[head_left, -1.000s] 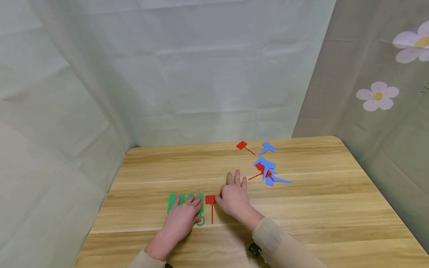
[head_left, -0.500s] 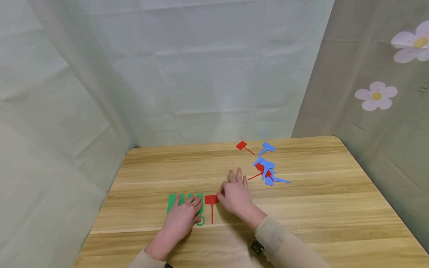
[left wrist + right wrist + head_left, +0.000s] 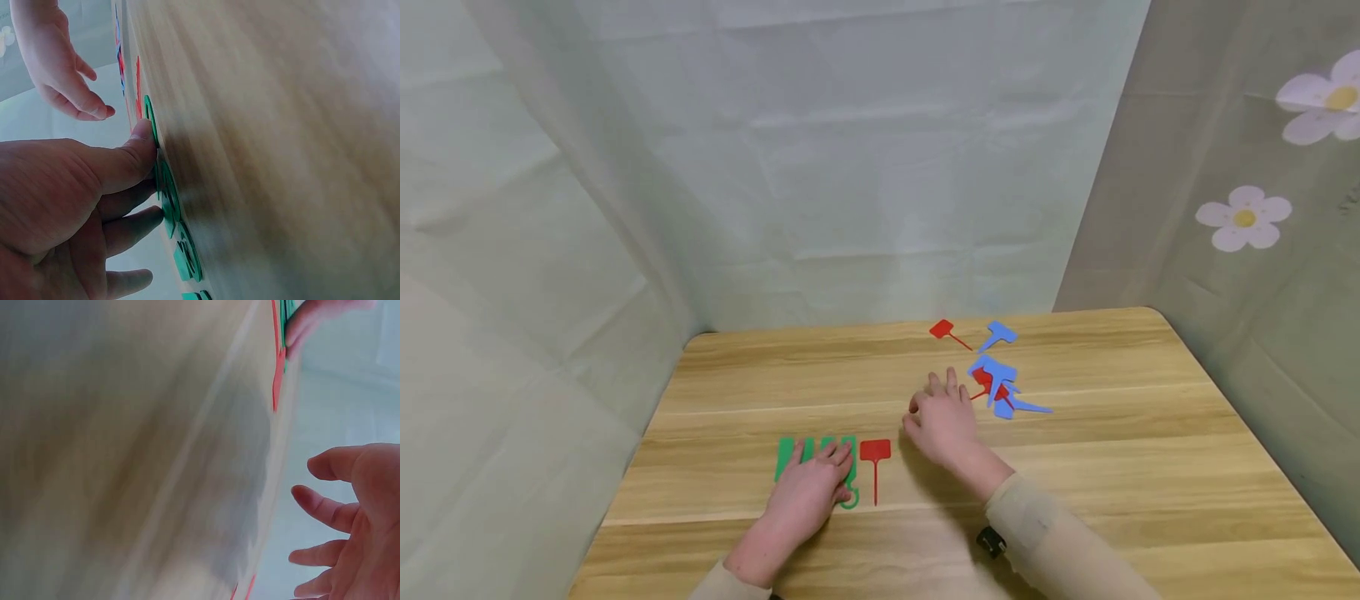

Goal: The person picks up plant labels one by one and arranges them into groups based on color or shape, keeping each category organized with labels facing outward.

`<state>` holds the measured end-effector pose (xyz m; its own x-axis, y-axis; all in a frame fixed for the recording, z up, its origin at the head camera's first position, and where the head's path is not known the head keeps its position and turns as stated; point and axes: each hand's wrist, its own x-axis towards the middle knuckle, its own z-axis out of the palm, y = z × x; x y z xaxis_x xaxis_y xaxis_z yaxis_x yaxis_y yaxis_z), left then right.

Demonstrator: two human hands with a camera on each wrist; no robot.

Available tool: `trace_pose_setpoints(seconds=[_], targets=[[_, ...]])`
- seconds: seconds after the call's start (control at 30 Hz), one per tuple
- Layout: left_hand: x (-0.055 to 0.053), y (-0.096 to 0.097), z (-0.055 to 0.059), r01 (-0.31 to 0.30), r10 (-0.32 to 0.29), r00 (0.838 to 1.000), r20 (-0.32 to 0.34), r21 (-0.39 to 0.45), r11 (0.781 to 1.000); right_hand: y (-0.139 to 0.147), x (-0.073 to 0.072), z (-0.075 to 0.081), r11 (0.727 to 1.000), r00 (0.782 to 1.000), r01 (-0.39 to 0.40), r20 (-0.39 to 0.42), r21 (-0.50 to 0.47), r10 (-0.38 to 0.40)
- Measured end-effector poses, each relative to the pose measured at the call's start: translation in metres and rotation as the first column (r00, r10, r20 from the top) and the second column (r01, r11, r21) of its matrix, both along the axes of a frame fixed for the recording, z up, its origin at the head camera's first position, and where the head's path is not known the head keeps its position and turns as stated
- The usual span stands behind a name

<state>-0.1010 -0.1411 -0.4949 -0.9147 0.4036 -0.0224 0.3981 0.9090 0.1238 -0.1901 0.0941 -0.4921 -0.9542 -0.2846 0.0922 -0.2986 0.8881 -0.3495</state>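
Head view: our left hand (image 3: 805, 496) rests relaxed on the green tags (image 3: 785, 457), red tag (image 3: 876, 451) just beside on the bench (image 3: 1112, 475); right hand (image 3: 942, 423) loose, empty. We'd press lightly, avoiding skids.

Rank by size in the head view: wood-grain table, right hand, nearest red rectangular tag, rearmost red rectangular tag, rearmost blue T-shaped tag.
1. Wood-grain table
2. Right hand
3. Nearest red tag
Smallest, unranked: rearmost red tag and rearmost blue tag look too alike to order.
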Motion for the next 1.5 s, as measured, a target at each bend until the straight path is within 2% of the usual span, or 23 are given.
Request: trace_pose_setpoints(seconds=[0.17,0.37,0.5,0.63,1.03,1.5], targets=[[0.001,-0.001,-0.003,0.006,-0.006,1.000,0.010,0.012,1.000,0.015,-0.017,0.007,0.999,1.000,0.030,-0.009,0.019,-0.030],[0.000,-0.001,-0.007,0.008,-0.008,1.000,0.013,0.000,1.000,0.037,-0.048,0.019,0.997,0.997,0.073,-0.016,0.028,-0.072],[0.001,0.000,-0.006,0.012,-0.012,1.000,0.018,-0.005,1.000,0.050,-0.068,0.025,0.994,0.995,0.099,0.009,0.045,-0.099],[0.001,0.000,-0.005,0.012,-0.012,1.000,0.019,-0.003,1.000,0.057,-0.083,0.029,0.991,0.992,0.126,0.013,0.051,-0.126],[-0.002,-0.002,-0.006,0.015,-0.015,1.000,-0.018,-0.022,1.000,0.059,-0.108,0.029,0.986,0.980,0.158,0.114,0.056,-0.163],[-0.002,-0.001,-0.005,0.019,-0.020,1.000,-0.024,-0.028,0.999,0.052,-0.122,0.020,0.982,0.982,0.164,0.076,0.092,-0.171]])
